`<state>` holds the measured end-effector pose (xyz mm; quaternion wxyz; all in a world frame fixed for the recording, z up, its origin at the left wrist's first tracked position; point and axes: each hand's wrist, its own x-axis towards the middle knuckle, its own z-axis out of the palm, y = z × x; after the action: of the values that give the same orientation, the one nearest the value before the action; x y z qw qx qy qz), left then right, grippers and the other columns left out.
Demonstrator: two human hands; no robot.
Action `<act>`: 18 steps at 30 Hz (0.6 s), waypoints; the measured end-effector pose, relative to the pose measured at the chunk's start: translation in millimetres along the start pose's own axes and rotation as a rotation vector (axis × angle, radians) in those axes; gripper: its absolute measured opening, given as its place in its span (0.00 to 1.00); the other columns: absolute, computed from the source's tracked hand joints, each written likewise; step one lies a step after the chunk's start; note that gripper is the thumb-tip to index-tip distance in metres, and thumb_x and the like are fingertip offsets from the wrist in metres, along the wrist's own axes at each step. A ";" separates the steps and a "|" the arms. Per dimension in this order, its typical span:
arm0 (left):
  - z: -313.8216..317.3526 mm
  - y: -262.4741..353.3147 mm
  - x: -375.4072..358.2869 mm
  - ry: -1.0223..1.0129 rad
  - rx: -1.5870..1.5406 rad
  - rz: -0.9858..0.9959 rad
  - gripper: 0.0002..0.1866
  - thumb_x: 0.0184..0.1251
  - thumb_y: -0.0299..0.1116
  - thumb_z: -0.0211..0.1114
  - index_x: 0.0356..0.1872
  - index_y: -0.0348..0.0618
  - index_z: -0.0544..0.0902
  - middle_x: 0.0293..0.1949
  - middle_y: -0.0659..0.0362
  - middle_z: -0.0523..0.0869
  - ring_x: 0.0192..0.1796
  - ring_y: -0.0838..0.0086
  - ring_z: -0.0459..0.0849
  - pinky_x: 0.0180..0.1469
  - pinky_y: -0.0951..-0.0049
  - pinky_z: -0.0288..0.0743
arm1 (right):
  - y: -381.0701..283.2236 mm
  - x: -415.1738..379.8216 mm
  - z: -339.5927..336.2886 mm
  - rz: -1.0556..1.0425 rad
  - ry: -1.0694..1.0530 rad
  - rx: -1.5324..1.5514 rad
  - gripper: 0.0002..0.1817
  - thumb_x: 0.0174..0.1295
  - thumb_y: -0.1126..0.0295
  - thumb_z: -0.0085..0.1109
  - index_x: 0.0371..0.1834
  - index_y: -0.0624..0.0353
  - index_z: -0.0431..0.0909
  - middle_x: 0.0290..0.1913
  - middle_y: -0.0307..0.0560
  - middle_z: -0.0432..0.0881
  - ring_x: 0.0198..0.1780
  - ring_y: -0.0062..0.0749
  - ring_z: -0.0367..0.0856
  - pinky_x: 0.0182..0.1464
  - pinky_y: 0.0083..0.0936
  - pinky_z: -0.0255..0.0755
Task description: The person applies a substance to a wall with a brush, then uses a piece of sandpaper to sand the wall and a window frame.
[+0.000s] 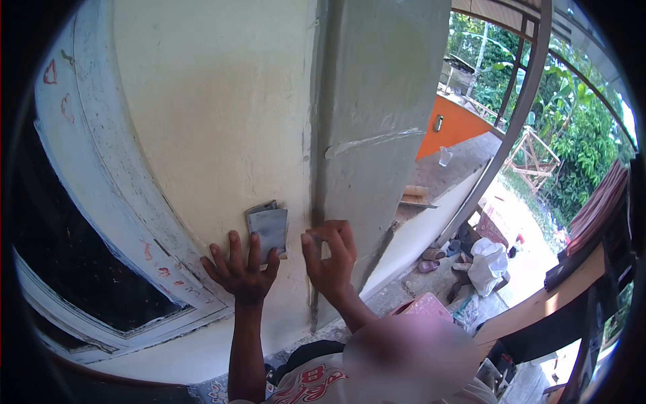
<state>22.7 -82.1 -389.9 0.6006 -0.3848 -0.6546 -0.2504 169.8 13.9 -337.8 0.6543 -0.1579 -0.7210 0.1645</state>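
Observation:
My left hand (pixel 249 273) lies against the cream wall (pixel 208 121) with its fingers spread. A folded piece of grey sandpaper (pixel 270 229) is held to the wall under its index finger and thumb; the folded edges stick up above the hand. Just to the right, my right hand (pixel 333 259) is raised at the edge of the grey-green pillar (pixel 377 87). Its fingers are bent toward the thumb, in a pinch at the wall's corner. Whatever is between those fingertips is too small or hidden to make out.
A white-framed window (pixel 134 222) with dark glass stands at left. Beyond the pillar are an orange panel (pixel 454 124) and a ledge with a clear cup (pixel 445 156). Shoes (pixel 431 259), a white bag (pixel 488 266) and a pink container (pixel 431 306) sit on the ground at right.

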 end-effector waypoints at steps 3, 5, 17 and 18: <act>-0.2 1.2 0.2 0.002 -0.010 -0.016 0.27 0.74 0.59 0.57 0.68 0.62 0.76 0.74 0.55 0.70 0.80 0.43 0.56 0.77 0.31 0.44 | -18.3 -20.4 19.0 0.102 -0.067 0.070 0.21 0.56 0.68 0.75 0.52 0.60 0.80 0.47 0.53 0.78 0.42 0.48 0.82 0.44 0.38 0.77; 0.1 -0.6 -2.4 0.006 -0.012 0.000 0.27 0.75 0.57 0.56 0.68 0.60 0.77 0.74 0.54 0.70 0.80 0.42 0.56 0.77 0.31 0.45 | -25.9 -23.5 24.0 0.141 -0.075 0.093 0.26 0.56 0.67 0.76 0.57 0.60 0.78 0.49 0.53 0.78 0.42 0.49 0.82 0.45 0.39 0.77; -14.2 -11.3 4.1 -0.071 -0.092 0.068 0.28 0.76 0.51 0.58 0.69 0.48 0.74 0.73 0.48 0.70 0.80 0.38 0.54 0.76 0.30 0.46 | -25.9 -14.2 35.1 0.243 -0.037 0.164 0.19 0.57 0.71 0.72 0.50 0.62 0.80 0.43 0.52 0.79 0.42 0.44 0.81 0.44 0.37 0.77; -17.6 -13.7 6.0 -0.066 -0.140 0.060 0.28 0.76 0.51 0.58 0.69 0.48 0.75 0.74 0.47 0.69 0.80 0.37 0.53 0.76 0.30 0.46 | -29.8 -13.3 35.1 0.276 0.022 0.201 0.16 0.57 0.72 0.72 0.48 0.62 0.80 0.44 0.52 0.79 0.42 0.45 0.81 0.44 0.37 0.77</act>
<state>22.2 -102.8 -379.5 0.5576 -0.4534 -0.6430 -0.2647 135.7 -19.7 -339.5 0.6460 -0.1909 -0.6651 0.3223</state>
